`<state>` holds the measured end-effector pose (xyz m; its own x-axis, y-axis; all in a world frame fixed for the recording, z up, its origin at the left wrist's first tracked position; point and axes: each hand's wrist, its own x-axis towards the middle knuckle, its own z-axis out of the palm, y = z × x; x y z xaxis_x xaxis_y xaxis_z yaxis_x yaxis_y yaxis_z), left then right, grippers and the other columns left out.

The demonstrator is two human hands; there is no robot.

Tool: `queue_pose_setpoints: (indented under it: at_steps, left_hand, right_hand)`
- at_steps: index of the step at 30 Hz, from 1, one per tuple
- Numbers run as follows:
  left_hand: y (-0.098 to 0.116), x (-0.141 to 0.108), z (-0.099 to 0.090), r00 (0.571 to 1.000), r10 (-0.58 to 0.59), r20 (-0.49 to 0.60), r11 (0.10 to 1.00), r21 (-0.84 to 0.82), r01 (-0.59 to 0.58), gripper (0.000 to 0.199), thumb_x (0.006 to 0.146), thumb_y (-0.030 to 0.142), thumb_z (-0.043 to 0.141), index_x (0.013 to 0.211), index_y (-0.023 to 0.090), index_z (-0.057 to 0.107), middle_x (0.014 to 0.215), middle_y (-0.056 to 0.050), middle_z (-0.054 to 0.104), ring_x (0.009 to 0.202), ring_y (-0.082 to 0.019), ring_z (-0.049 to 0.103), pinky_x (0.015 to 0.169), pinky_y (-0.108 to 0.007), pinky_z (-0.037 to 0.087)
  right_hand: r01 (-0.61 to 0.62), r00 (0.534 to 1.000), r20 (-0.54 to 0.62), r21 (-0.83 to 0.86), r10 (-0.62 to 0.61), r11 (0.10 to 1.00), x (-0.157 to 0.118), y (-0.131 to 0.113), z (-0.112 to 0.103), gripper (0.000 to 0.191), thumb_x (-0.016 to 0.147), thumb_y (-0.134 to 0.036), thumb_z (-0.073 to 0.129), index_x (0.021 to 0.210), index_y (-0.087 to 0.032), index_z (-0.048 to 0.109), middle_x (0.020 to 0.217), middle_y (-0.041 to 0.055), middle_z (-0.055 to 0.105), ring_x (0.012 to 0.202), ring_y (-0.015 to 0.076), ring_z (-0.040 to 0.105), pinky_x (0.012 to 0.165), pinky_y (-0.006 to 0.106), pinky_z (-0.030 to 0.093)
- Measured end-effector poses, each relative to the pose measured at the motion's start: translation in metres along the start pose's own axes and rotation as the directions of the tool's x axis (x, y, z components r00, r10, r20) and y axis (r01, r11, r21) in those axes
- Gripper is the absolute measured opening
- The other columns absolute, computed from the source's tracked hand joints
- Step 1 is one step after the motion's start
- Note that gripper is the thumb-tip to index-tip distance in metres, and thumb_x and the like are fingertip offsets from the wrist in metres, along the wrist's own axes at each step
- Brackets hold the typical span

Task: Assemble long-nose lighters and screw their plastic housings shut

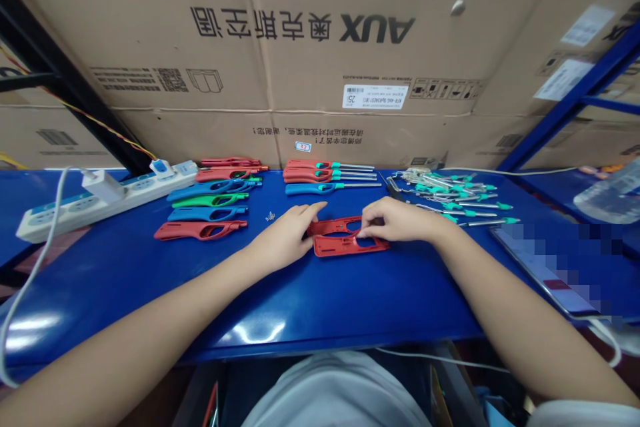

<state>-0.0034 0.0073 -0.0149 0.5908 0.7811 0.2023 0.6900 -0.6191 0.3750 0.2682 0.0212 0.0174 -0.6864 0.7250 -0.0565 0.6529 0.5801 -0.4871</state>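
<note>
Two red lighter casing halves [330, 247] lie side by side on the blue table, inner faces up, handle openings toward the right. My left hand [287, 235] grips their left ends, one finger stretched out above the far half. Over the right part of the casing, my right hand [395, 219] is closed in a pinch, its fingertips at the handle openings. Whatever sits between those fingertips is too small to make out. A few tiny metal pieces [270, 216] rest on the table just beyond my left hand.
Red, blue and green lighter casings [200, 231] line the left side. Lighters with metal rods [330, 188] lie at the back. Rods with green parts [463, 203] are heaped on the right, near a tablet [545, 270]. A power strip [65, 215] and cardboard [300, 80] border the table.
</note>
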Motion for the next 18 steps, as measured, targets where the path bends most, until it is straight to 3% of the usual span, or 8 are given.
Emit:
queue_pose_setpoints:
  at_steps: [3,7,10,12,14,16,18]
  left_hand:
    - [0.001,0.0,-0.002,0.999,0.026,0.022,0.998,0.064,-0.027,0.054,0.091,0.016,0.063,0.143,0.015,0.049,0.125,-0.013,0.066,0.119,-0.028,0.06,0.102,-0.044,0.051]
    - [0.004,-0.001,-0.003,0.997,0.082,0.009,0.993,0.085,-0.083,0.036,0.097,0.025,0.06,0.131,0.014,0.06,0.123,-0.012,0.065,0.116,-0.028,0.06,0.101,-0.042,0.051]
    - [0.011,-0.003,-0.005,0.99,0.144,0.001,0.988,0.06,-0.143,0.032,0.101,0.038,0.053,0.122,0.017,0.066,0.118,-0.01,0.065,0.11,-0.026,0.062,0.098,-0.041,0.052]
    - [0.017,-0.005,-0.007,0.983,0.183,0.013,0.982,0.036,-0.183,0.039,0.101,0.048,0.052,0.124,0.02,0.066,0.12,-0.01,0.064,0.111,-0.025,0.061,0.099,-0.041,0.051]
    - [0.022,-0.008,-0.007,0.976,0.216,0.035,0.976,0.016,-0.216,0.049,0.096,0.057,0.056,0.13,0.022,0.064,0.126,-0.009,0.063,0.114,-0.026,0.06,0.1,-0.042,0.051]
    - [0.024,-0.01,-0.006,0.969,0.239,0.069,0.971,-0.001,-0.24,0.056,0.091,0.059,0.063,0.132,0.022,0.062,0.13,-0.01,0.061,0.117,-0.028,0.059,0.102,-0.043,0.05]
    - [0.023,-0.011,-0.005,0.964,0.247,0.1,0.969,-0.021,-0.246,0.049,0.092,0.05,0.065,0.131,0.02,0.063,0.133,-0.011,0.06,0.12,-0.028,0.058,0.103,-0.042,0.05]
  right_hand:
    - [-0.068,0.997,0.042,-0.047,0.07,0.997,0.003,-0.002,0.006,0.029,0.088,-0.039,0.07,0.069,-0.017,0.065,0.07,0.0014,0.065,0.061,0.0129,0.055,0.057,0.025,0.038]
    - [-0.08,0.996,-0.059,-0.189,0.07,0.979,0.005,-0.003,0.005,0.044,0.089,-0.051,0.066,0.061,-0.018,0.056,0.065,0.0005,0.061,0.059,0.0129,0.05,0.055,0.026,0.033]
    - [-0.107,0.979,-0.193,-0.216,0.065,0.971,0.0,0.006,-0.008,0.044,0.097,-0.048,0.053,0.065,-0.019,0.06,0.069,0.0028,0.065,0.063,0.0146,0.054,0.062,0.027,0.039]
    - [-0.229,0.929,-0.345,-0.261,0.13,0.938,-0.006,0.019,-0.021,0.033,0.098,-0.038,0.051,0.077,-0.019,0.067,0.084,0.0066,0.072,0.076,0.0187,0.062,0.071,0.03,0.042]
    - [-0.43,0.842,-0.472,-0.298,0.26,0.852,-0.016,0.038,-0.034,0.02,0.094,-0.028,0.053,0.093,-0.02,0.072,0.104,0.0092,0.074,0.092,0.024,0.065,0.073,0.031,0.043]
    - [-0.62,0.74,-0.509,-0.264,0.439,0.739,-0.03,0.061,-0.045,0.024,0.085,-0.016,0.056,0.102,-0.024,0.072,0.116,0.0096,0.071,0.1,0.0266,0.064,0.073,0.032,0.043]
    - [-0.689,0.689,-0.506,-0.234,0.52,0.686,-0.044,0.085,-0.053,0.025,0.077,-0.009,0.06,0.095,-0.019,0.074,0.11,0.015,0.071,0.09,0.0279,0.065,0.067,0.033,0.042]
